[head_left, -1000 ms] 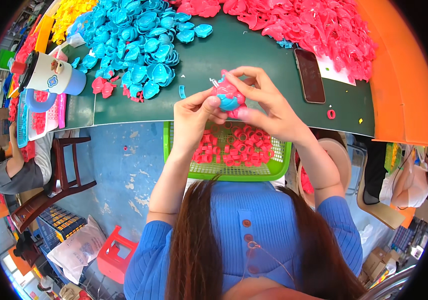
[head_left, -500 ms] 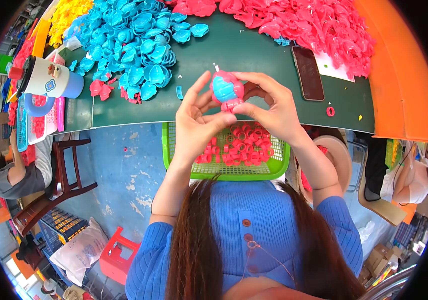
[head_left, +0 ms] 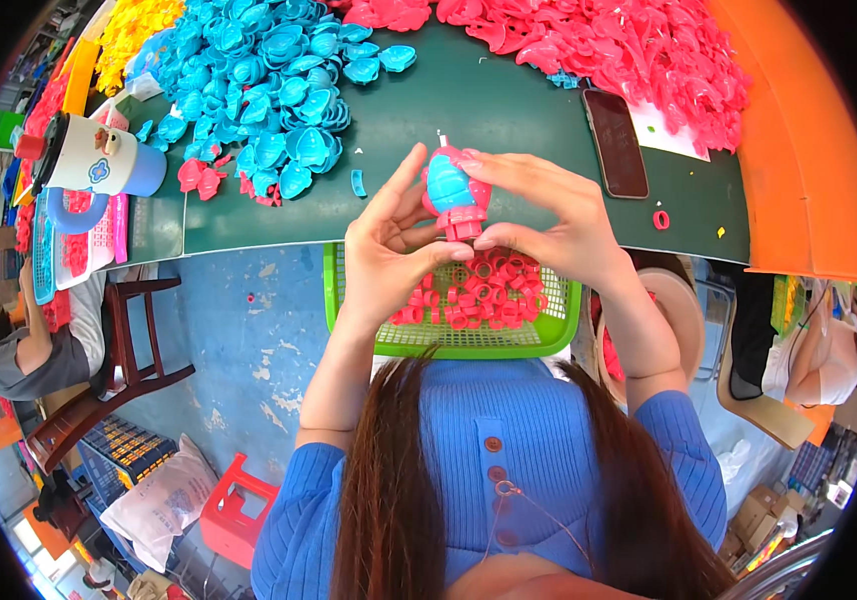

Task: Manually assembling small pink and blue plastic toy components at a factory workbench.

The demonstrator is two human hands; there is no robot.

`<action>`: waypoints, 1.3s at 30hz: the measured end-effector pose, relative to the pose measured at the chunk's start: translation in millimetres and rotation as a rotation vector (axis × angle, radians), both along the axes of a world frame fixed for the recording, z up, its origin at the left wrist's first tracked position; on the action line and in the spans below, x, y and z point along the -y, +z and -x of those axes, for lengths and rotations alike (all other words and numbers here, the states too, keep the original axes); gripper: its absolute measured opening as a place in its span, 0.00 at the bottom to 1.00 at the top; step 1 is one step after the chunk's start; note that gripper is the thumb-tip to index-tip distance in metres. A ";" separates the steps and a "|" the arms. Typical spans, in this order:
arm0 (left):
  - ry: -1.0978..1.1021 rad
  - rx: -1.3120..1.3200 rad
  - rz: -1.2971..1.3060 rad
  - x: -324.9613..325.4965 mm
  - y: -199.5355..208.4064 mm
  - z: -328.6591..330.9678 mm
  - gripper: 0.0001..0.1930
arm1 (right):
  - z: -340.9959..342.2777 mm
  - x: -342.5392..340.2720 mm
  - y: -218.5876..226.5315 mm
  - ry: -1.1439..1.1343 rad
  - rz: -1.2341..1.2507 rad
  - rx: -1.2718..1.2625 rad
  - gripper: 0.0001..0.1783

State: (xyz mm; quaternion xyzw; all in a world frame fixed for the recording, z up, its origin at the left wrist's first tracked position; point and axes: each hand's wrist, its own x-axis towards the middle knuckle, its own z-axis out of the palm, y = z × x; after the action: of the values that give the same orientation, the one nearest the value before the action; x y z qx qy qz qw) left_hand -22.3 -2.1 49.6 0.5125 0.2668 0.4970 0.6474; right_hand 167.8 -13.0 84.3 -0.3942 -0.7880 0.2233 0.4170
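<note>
Between both hands, above the table's near edge, is a small rounded pink and blue plastic piece (head_left: 454, 187) with a white stub on top and a ribbed pink base. My left hand (head_left: 389, 235) curls round its left side, the thumb at the base. From the right, my right hand (head_left: 549, 205) pinches it, with fingertips on the upper part and the thumb low by the base. Beneath my hands sits a green basket (head_left: 449, 350) of small pink rings (head_left: 494, 295). The fingers hide part of the piece's sides.
Blue shell pieces (head_left: 269, 90) lie heaped at the far left, pink pieces (head_left: 619, 60) at the far right, yellow ones (head_left: 139, 35) beyond. A phone (head_left: 616, 145), a loose pink ring (head_left: 661, 219) and a tumbler (head_left: 99, 160) are on the green table (head_left: 429, 100). Another person (head_left: 29, 345) sits at left.
The piece has turned more upright, so its ribbed pink base shows more. My right hand has shifted slightly right and down, with its fingers reaching over the upper part.
</note>
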 end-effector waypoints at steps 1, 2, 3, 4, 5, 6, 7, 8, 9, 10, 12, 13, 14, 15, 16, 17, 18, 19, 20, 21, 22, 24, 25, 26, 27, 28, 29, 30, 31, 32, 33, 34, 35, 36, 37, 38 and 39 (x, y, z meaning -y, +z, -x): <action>-0.028 0.008 0.001 -0.9 -1.0 1.1 0.40 | -1.1 -0.7 -0.6 -0.001 0.002 -0.001 0.31; -0.056 0.016 0.002 -1.7 -2.1 1.8 0.40 | -2.0 -1.4 -1.2 -0.001 -0.023 0.010 0.31; -0.056 0.015 0.005 -3.1 -3.4 1.7 0.40 | -2.8 -1.8 -2.0 -0.001 -0.048 0.021 0.31; -0.037 -0.045 -0.029 -4.5 -5.1 2.0 0.39 | -2.7 -1.5 -2.6 -0.002 -0.048 0.022 0.31; -0.018 -0.105 -0.062 -5.1 -6.3 2.2 0.39 | -2.6 -1.2 -3.4 -0.008 -0.093 0.027 0.30; -0.019 -0.104 -0.062 -4.2 -6.9 1.4 0.39 | -2.5 -0.9 -4.2 -0.014 -0.137 0.031 0.30; -0.004 -0.071 -0.080 -2.4 -7.5 -0.2 0.38 | -2.3 -0.5 -5.1 -0.013 -0.137 0.031 0.30; 0.010 -0.037 -0.097 -0.6 -7.8 -1.2 0.37 | -2.1 -0.1 -6.0 -0.014 -0.156 0.021 0.31; 0.011 -0.037 -0.097 1.4 -6.8 -1.2 0.37 | -1.7 0.3 -7.1 -0.015 -0.175 0.012 0.31; 0.011 -0.019 -0.093 3.5 -4.7 -1.4 0.36 | -1.1 1.5 -7.9 -0.015 -0.175 0.012 0.31; 0.011 -0.002 -0.089 5.0 -4.4 -1.1 0.35 | 1.5 5.3 -9.9 -0.032 -0.184 -0.011 0.32; 0.013 -0.019 -0.106 5.2 -5.1 -0.7 0.36 | 2.1 6.6 -11.2 -0.034 -0.183 -0.011 0.32; 0.014 -0.035 -0.123 5.5 -5.3 -0.2 0.36 | 2.7 7.7 -13.0 -0.029 -0.183 -0.025 0.32; 0.013 -0.036 -0.123 6.3 -3.2 1.9 0.36 | 3.5 9.0 -15.0 -0.025 -0.183 -0.040 0.32; -0.024 -0.132 -0.149 7.4 0.1 4.9 0.36 | 4.7 10.9 -17.2 -0.025 -0.183 -0.040 0.32; -0.061 -0.229 -0.175 7.9 1.8 6.5 0.36 | 6.2 13.4 -19.4 -0.042 -0.151 -0.053 0.31; -0.061 -0.229 -0.175 7.5 0.5 5.7 0.36 | 7.5 15.2 -21.5 -0.059 -0.118 -0.067 0.30; -0.043 -0.212 -0.181 7.3 -1.3 4.5 0.37 | 9.0 16.2 -22.8 -0.060 -0.118 -0.067 0.30; -0.025 -0.194 -0.188 7.4 -2.2 3.5 0.37 | 10.5 16.9 -24.0 -0.064 -0.138 -0.053 0.30; -0.026 -0.195 -0.188 7.6 -1.9 3.1 0.37 | 11.8 17.1 -24.9 -0.069 -0.159 -0.039 0.30; -0.004 -0.200 -0.226 8.3 -2.2 2.5 0.37 | 12.9 16.8 -26.0 -0.070 -0.158 -0.040 0.30; 0.016 -0.206 -0.263 9.4 -1.7 -0.1 0.36 | 13.9 14.4 -28.3 -0.054 -0.137 -0.079 0.29; 0.047 -0.070 -0.176 9.1 0.5 -2.2 0.35 | 13.3 12.4 -30.3 -0.052 -0.138 -0.080 0.29; 0.078 0.065 -0.089 9.3 1.7 -4.4 0.34 | 12.3 10.4 -33.1 -0.010 -0.130 -0.126 0.29; 0.081 0.064 -0.090 10.2 2.0 -6.8 0.34 | 11.7 9.7 -34.4 0.032 -0.121 -0.172 0.29; 0.116 0.083 -0.050 9.7 1.8 -9.5 0.33 | 11.6 10.3 -34.3 0.032 -0.123 -0.174 0.29; 0.151 0.102 -0.010 8.8 1.5 -10.4 0.32 | 11.9 11.9 -33.6 0.070 -0.046 -0.204 0.29; 0.165 0.147 0.024 7.5 1.2 -9.5 0.30 | 12.6 12.8 -32.6 0.107 0.031 -0.234 0.29; 0.165 0.145 0.026 7.5 -0.8 -9.4 0.30 | 13.3 13.8 -29.8 0.108 0.032 -0.236 0.29; 0.182 0.096 -0.007 7.4 -3.5 -9.9 0.28 | 13.9 14.3 -25.5 0.123 0.075 -0.274 0.30; 0.198 0.048 -0.039 7.5 -6.1 -10.8 0.26 | 14.7 14.7 -23.8 0.137 0.118 -0.313 0.30; 0.191 0.095 0.016 8.7 -7.4 -13.7 0.24 | 17.3 15.3 -25.7 0.133 0.120 -0.316 0.30; 0.187 0.092 0.019 8.1 -10.6 -13.6 0.24 | 21.5 15.5 -28.8 0.066 0.112 -0.317 0.30; 0.188 0.067 -0.065 6.8 -14.7 -13.1 0.23 | 23.8 16.1 -30.8 -0.003 0.104 -0.317 0.31; 0.188 0.042 -0.150 4.8 -15.7 -12.0 0.23 | 23.9 16.0 -30.9 -0.007 0.105 -0.321 0.31; 0.153 0.036 -0.139 2.9 -12.6 -8.6 0.27 | 23.8 15.9 -30.7 0.031 0.136 -0.450 0.32; 0.148 0.032 -0.138 -0.2 -6.1 -6.1 0.27 | 23.5 16.0 -30.1 0.069 0.167 -0.580 0.33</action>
State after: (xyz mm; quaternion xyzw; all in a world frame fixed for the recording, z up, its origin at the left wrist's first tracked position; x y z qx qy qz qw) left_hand -16.2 -1.9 43.5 0.5269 0.2586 0.5688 0.5762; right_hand 144.3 -29.0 54.2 -0.3198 -0.6279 0.4046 0.5829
